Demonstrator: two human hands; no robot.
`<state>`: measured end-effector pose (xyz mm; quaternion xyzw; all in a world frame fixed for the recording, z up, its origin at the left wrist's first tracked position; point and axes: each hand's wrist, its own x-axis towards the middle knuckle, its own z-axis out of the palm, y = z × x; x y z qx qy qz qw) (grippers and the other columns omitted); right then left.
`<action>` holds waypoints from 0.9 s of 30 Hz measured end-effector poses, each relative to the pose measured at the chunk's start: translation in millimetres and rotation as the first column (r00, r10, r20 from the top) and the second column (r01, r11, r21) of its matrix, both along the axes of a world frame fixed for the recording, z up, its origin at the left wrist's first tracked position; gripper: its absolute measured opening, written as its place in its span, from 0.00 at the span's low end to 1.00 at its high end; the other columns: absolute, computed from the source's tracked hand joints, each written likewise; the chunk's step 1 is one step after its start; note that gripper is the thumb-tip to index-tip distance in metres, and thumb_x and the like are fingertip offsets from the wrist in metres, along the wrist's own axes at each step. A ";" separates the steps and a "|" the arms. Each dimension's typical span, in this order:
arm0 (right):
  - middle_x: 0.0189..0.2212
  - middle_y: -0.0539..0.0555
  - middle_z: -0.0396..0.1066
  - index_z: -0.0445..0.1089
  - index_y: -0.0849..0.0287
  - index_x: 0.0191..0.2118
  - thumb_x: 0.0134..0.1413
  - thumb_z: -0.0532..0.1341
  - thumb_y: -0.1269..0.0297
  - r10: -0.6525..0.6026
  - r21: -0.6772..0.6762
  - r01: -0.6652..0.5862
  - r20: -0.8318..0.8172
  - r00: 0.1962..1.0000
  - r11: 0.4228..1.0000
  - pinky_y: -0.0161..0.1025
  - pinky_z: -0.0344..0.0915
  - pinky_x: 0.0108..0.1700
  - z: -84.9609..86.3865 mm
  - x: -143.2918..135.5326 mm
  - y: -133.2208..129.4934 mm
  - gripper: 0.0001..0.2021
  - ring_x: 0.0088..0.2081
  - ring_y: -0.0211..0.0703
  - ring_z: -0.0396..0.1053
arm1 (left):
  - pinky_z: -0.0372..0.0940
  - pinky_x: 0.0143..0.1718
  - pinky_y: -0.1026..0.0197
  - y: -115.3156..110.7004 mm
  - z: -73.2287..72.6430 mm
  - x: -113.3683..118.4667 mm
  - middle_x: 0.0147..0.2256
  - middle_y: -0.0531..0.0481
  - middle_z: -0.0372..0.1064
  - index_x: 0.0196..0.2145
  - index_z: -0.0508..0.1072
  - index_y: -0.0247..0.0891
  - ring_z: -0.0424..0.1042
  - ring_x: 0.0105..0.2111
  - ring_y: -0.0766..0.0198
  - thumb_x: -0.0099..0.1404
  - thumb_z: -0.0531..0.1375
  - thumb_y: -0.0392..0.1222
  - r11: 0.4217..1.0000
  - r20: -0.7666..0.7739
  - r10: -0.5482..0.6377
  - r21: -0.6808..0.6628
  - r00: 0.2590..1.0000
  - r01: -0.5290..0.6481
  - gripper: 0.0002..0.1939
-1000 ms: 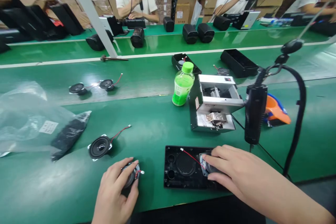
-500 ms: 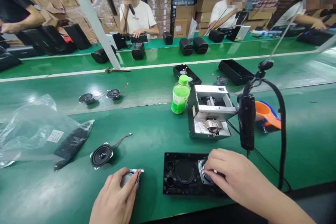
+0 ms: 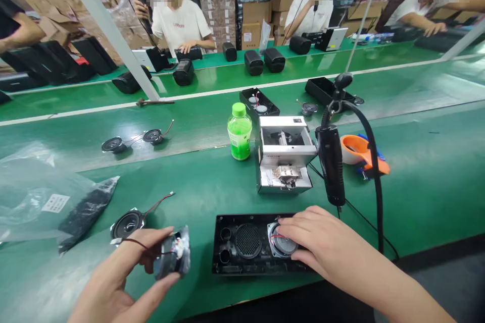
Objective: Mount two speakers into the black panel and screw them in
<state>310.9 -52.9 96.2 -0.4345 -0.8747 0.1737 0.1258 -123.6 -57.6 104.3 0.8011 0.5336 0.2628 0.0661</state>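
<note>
My left hand (image 3: 121, 275) holds a small round speaker driver (image 3: 172, 258) lifted off the green bench, its red and black lead trailing across my fingers. My right hand (image 3: 316, 242) rests on a second driver (image 3: 282, 242) seated in the right opening of a black speaker panel (image 3: 231, 247). The panel's left opening shows a round mesh grille (image 3: 248, 240). Another loose driver (image 3: 127, 223) with a red wire lies on the bench just left of my left hand.
A hanging electric screwdriver (image 3: 331, 159) dangles above the panel's right end. Behind stand a metal screw feeder box (image 3: 285, 160), a green bottle (image 3: 239, 132), an orange tape dispenser (image 3: 359, 151), and a plastic bag (image 3: 45, 197) at left. Other people work across the conveyor (image 3: 212, 111).
My left hand has picked the driver up from the bench and tilted it. My right hand stays pressed on the driver in the panel. The camera view shifted slightly.
</note>
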 end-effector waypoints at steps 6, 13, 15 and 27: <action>0.57 0.47 0.79 0.72 0.47 0.60 0.63 0.73 0.72 0.002 -0.022 -0.002 -0.022 1.000 1.000 0.50 0.64 0.56 0.3 -2.1 5.7 0.24 0.52 0.48 0.76 | 0.71 0.45 0.53 26.0 43.7 104.5 0.49 0.52 0.80 0.59 0.74 0.47 0.76 0.43 0.57 0.69 0.71 0.38 0.923 -0.101 -0.383 -0.073 0.918 0.377 0.23; 0.55 0.46 0.80 0.73 0.47 0.58 0.63 0.73 0.69 -0.011 -0.023 0.010 -0.046 0.999 1.000 0.50 0.62 0.57 -3.4 -1.0 3.5 0.21 0.52 0.47 0.75 | 0.63 0.45 0.48 37.6 19.8 138.0 0.48 0.53 0.81 0.59 0.75 0.46 0.73 0.43 0.54 0.60 0.79 0.38 0.876 -0.209 -0.471 -0.228 0.857 0.426 0.32; 0.56 0.45 0.79 0.73 0.47 0.57 0.64 0.73 0.69 -0.007 -0.022 0.006 -0.053 0.999 1.000 0.49 0.61 0.57 -5.3 0.0 3.2 0.20 0.52 0.46 0.75 | 0.62 0.44 0.47 39.2 16.7 140.6 0.47 0.53 0.82 0.59 0.76 0.45 0.73 0.43 0.53 0.59 0.80 0.38 0.888 -0.241 -0.444 -0.250 0.863 0.387 0.33; 0.55 0.42 0.80 0.72 0.48 0.58 0.64 0.74 0.65 0.040 0.002 -0.040 -0.067 0.997 0.999 0.47 0.57 0.58 -8.0 3.8 10.5 0.20 0.52 0.43 0.77 | 0.60 0.44 0.48 48.1 12.0 135.0 0.50 0.49 0.82 0.60 0.76 0.41 0.72 0.44 0.52 0.63 0.76 0.32 0.865 -0.296 -0.489 -0.288 0.820 0.412 0.29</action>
